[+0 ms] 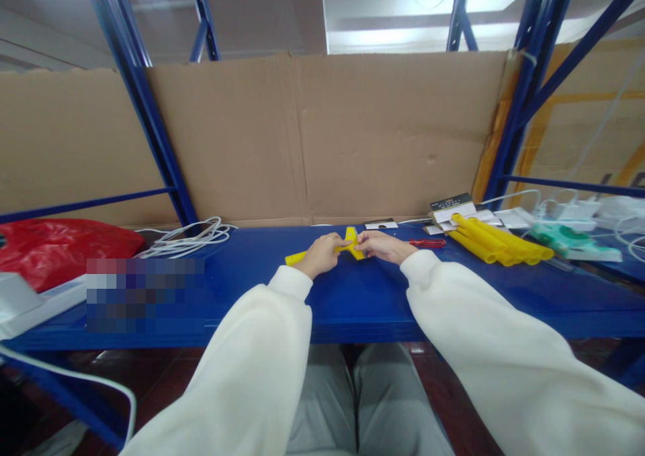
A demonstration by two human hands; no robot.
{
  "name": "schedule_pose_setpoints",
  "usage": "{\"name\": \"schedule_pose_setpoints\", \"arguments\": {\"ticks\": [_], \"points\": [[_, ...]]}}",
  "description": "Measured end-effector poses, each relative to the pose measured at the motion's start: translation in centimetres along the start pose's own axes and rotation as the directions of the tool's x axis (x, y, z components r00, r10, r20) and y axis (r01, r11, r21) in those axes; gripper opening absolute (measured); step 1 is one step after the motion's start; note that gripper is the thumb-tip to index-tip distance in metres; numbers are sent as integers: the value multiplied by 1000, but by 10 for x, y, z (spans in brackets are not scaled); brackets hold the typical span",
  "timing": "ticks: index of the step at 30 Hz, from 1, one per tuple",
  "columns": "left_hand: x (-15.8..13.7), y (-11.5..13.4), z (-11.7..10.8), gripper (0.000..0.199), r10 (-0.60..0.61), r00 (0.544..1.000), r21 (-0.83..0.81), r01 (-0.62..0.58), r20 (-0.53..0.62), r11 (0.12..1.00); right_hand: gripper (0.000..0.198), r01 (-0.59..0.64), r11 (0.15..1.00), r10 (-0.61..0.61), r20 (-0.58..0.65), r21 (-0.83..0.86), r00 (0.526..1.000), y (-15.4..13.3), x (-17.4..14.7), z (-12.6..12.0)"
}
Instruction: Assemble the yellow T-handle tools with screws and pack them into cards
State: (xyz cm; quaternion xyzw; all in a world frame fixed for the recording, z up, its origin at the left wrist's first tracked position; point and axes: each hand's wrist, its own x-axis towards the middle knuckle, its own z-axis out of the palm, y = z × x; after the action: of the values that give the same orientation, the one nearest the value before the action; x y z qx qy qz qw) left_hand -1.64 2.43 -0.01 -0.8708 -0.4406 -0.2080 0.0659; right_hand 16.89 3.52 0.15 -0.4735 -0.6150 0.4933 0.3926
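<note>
Above the middle of the blue shelf top lies a yellow T-shaped tool (352, 242), with a tube-like handle (295, 258) and a short crosswise head. My left hand (320, 254) is closed around the handle near the head, and the handle's end sticks out to the left. My right hand (379, 245) pinches the head from the right side with thumb and fingers. Whether a small part sits between the right fingertips is too small to tell. Just right of that hand lies a red slim item (427, 243).
Several yellow tubes (496, 240) are piled at the right beside black-and-white cards (452, 207). A green-and-white item (574, 241) and white cables stand farther right. Left are a coiled white cable (189, 238), a red plastic bag (70, 248) and a white power strip (45, 305). Cardboard (353, 140) walls the back.
</note>
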Motion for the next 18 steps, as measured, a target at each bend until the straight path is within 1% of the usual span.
{"name": "schedule_pose_setpoints", "arguments": {"ticks": [4,6,7,8,9,11,12,13,15,18], "points": [[0,0,1,48,4,1000,-17,-4,-7,1000,22,17,999,-16,17,-45,1000,2,0,-1],[-1,0,1,49,4,1000,-13,-4,-8,1000,17,87,987,-83,38,-133,996,4,1,-1],[-1,0,1,49,-1,1000,-8,1,-3,1000,14,150,968,-142,53,-202,988,6,1,0],[-1,0,0,50,-9,1000,-1,9,3,1000,12,228,932,-216,72,-281,974,8,1,0],[-2,0,0,50,-20,1000,7,20,10,1000,11,312,878,-300,91,-362,950,10,1,1],[-3,0,-1,50,-50,998,27,49,24,998,12,448,739,-449,129,-503,884,14,1,2],[-3,0,-1,50,-63,998,38,62,28,997,12,491,672,-504,143,-554,852,16,1,2],[-3,0,-2,50,-72,997,47,71,28,996,12,518,618,-545,152,-591,824,18,0,2],[-3,-1,-2,49,-76,997,62,75,22,995,13,542,550,-599,152,-635,786,20,1,3],[-3,-2,-2,48,-72,997,74,71,13,995,14,552,514,-635,141,-656,760,22,3,5]]}}
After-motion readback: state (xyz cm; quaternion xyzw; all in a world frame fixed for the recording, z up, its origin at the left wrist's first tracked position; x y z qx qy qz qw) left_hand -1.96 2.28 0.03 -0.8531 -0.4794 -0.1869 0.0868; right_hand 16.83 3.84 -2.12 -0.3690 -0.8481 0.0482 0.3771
